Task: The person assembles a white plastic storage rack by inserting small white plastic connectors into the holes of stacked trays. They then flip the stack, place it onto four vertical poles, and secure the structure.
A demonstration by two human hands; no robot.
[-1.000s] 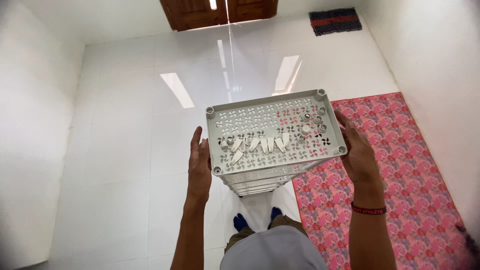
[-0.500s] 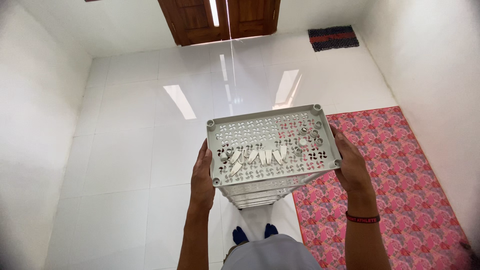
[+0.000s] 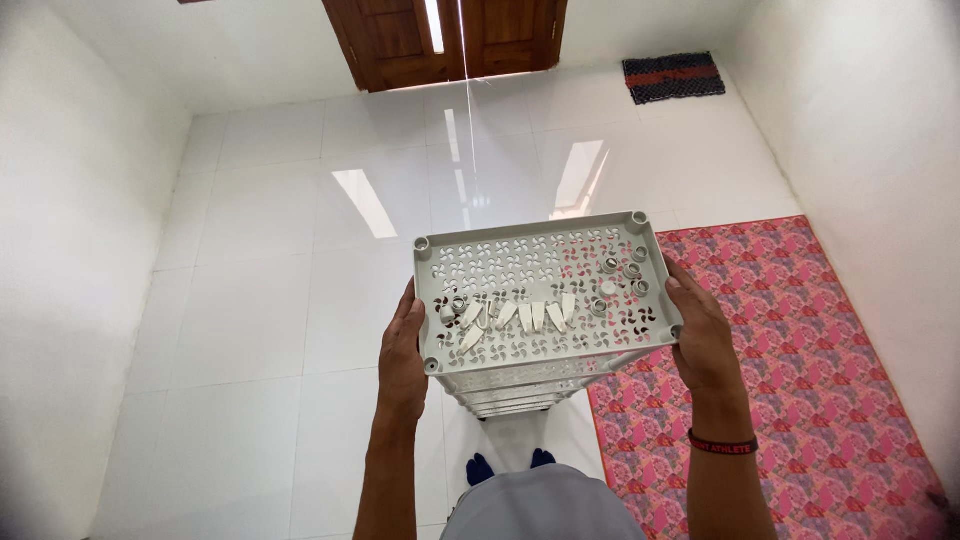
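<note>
Change: since half a second ago the stack of grey perforated plastic trays [image 3: 545,300] sits a little lower in the view, and the dark woven doormat [image 3: 672,77] and the brown wooden door [image 3: 447,38] show further down the picture; both hands keep their hold on the tray sides.
Stack: several grey rectangular trays nested one under another, held flat and level above the floor, round sockets at the corners, the top tray pierced all over with petal-shaped holes.
Loose parts: small white tapered plastic pegs [image 3: 520,318] lie in a row near the front middle of the top tray; small grey ring-shaped caps [image 3: 622,275] are gathered near its right rear, with two more by the left edge.
Left hand: the left hand [image 3: 402,355] lies flat against the left short side of the stack, fingers straight and pointing away, clasping it.
Right hand: the right hand [image 3: 703,335] clasps the right short side, thumb over the rim; a dark wristband [image 3: 722,444] circles that wrist.
Around: glossy white tiled floor [image 3: 260,300] below; a pink flower-patterned rug [image 3: 800,380] to the right, partly under the stack's right edge in the view; white walls on both sides.
In the way: the stack hides the floor straight beneath it; blue footwear tips [image 3: 510,464] show just below it.
</note>
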